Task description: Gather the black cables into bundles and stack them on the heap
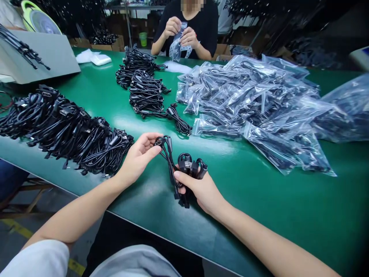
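My right hand [198, 188] is wrapped round several folded black cables [188, 165], their plugs and ends sticking out above and below the fist. With thumb and fingers, my left hand [142, 154] pinches the connector end of one looped black cable [168, 148], whose lower part runs into the right hand's grip. Both hands are just above the green table [225, 200], near its front edge. To the left of my left hand lies a long row of bundled black cables [77, 127]. A single folded cable [178, 120] rests beyond my hands.
Stacked cable bundles [147, 92] lie mid-table. On the right is a large heap of clear plastic bags [250, 92] with dark contents. Across the table a person [187, 34] holds a small clear bag. A white box [43, 57] and a green fan [42, 19] are far left.
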{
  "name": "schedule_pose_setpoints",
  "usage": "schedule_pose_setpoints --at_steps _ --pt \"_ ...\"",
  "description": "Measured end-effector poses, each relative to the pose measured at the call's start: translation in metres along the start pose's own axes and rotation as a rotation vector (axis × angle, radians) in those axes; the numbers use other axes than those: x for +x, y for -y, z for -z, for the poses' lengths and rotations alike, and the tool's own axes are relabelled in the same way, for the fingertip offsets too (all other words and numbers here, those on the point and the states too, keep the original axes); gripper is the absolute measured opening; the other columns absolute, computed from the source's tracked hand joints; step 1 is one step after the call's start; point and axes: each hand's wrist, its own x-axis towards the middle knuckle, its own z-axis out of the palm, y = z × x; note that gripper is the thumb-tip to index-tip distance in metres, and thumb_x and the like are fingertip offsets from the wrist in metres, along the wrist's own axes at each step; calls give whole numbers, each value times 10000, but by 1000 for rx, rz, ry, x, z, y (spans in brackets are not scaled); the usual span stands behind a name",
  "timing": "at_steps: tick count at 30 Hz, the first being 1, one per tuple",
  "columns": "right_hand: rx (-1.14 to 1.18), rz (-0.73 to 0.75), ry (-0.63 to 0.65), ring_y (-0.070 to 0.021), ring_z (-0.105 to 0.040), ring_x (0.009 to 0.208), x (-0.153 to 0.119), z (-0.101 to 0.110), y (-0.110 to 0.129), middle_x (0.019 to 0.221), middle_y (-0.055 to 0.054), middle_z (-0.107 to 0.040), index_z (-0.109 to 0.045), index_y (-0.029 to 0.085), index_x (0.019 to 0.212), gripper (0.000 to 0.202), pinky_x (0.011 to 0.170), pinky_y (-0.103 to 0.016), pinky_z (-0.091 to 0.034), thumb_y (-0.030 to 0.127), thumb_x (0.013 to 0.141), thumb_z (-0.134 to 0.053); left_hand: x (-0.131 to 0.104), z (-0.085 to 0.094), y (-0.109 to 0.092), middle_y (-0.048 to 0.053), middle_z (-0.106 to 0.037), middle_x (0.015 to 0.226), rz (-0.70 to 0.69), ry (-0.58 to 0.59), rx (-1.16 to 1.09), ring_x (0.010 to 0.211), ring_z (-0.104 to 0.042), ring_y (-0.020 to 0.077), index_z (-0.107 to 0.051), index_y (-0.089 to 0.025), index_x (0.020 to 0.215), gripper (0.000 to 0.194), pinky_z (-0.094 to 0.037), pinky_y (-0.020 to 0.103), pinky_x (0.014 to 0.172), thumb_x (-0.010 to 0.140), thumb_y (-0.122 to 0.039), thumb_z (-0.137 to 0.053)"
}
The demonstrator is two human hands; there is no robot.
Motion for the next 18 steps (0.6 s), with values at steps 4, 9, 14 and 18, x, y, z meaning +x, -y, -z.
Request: schedule_pose_setpoints --at_steps 4,9,14,18 --pt "55 -13 63 -75 -483 444 -8 -3 10 574 33 -547 -625 148 670 272 458 -225 -397 365 754 -766 1 0 -1 52 -712 974 105 2 -46 833 -641 147 -679 -169 1091 270 -514 277 771 868 -320 -692" --pt "172 -56 66 -73 -477 455 -13 -8 21 570 30 -542 -595 152 621 239 425 -205 -372 295 716 -761 2 -1 -1 40 -714 931 147 2 -94 763 -628 119 -699 -160 1073 283 -511 252 721 843 -323 -724" --pt "194 -74 87 -70 -467 455 -13 -9 22 565 29 -539 -593 153 610 242 427 -206 -376 293 724 -754 2 -2 -2 47 -718 927 169 2 -95 769 -632 126 -706 -155 1072 287 -516 258 728 840 -323 -726" --pt "189 -84 104 -76 -473 468 -12 -8 21 585 25 -554 -614 151 642 231 445 -219 -387 301 722 -771 1 -2 -3 27 -714 893 165 7 -109 764 -635 113 -711 -168 1075 263 -516 242 729 848 -302 -724"
